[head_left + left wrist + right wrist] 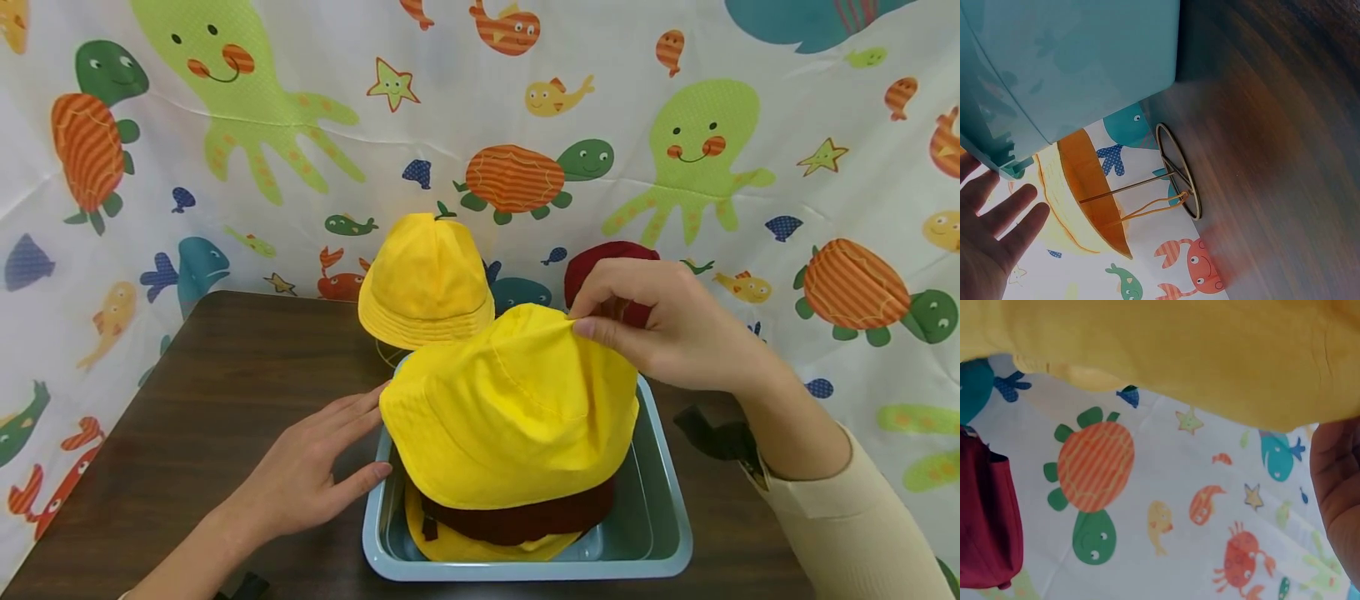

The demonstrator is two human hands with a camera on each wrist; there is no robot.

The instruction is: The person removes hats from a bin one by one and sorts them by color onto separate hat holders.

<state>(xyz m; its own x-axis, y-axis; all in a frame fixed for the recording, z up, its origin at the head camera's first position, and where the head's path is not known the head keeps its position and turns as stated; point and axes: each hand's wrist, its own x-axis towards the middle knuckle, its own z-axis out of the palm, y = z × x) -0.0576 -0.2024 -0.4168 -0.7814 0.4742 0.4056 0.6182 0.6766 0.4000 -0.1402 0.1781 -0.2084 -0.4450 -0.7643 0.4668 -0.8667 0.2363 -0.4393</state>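
Note:
A yellow bucket hat (517,408) hangs tilted over a light-blue plastic basin (667,533). My right hand (667,325) pinches the top of its crown between thumb and fingers. Under it in the basin lie a dark red hat (525,517) and another yellow hat (487,546), both partly covered. With fingers extended, my left hand (315,467) is at the basin's left side by the hat's brim; in the left wrist view its fingertips are at the basin rim (1013,169). The right wrist view shows yellow cloth (1166,356) close up and part of the right hand (1338,475).
Behind the basin, a second yellow hat (427,275) sits on a wire stand (1179,172), its strap hanging down. A dark red hat (611,258) is at the back right, partly behind my right hand. The dark wooden table (247,400) meets a sea-animal curtain (450,83).

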